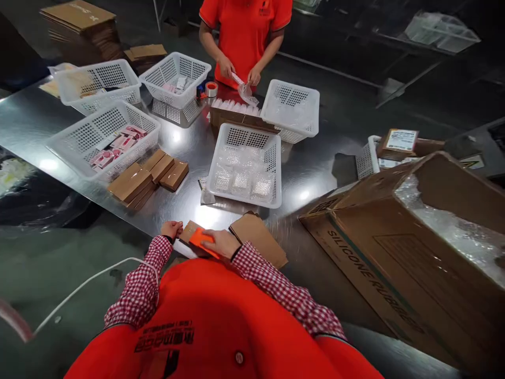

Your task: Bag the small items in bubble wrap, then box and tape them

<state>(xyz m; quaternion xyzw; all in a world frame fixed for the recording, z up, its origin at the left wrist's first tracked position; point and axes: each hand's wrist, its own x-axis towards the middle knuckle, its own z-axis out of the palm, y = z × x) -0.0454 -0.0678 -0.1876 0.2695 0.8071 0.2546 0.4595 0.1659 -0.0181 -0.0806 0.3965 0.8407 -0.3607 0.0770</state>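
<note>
My right hand (223, 243) is closed on an orange tool (202, 240), which lies against a small brown cardboard box (188, 230) near the table's front edge. At the left end of that box is my left hand (172, 229), its fingers pinched together; what they hold, if anything, is too small to name. Flat brown cardboard pieces (260, 239) lie just right of my right hand. Beyond my hands stands a white basket (278, 184) with bubble-wrapped packets (241, 180) inside.
Small brown boxes (132, 183) are stacked left beside a white basket (79, 134) of pink-white packets. A large open carton (379, 273) fills the right. Across the metal table (173, 139), a person (244, 39) holds a clear bag. A white cable (87, 281) hangs at left.
</note>
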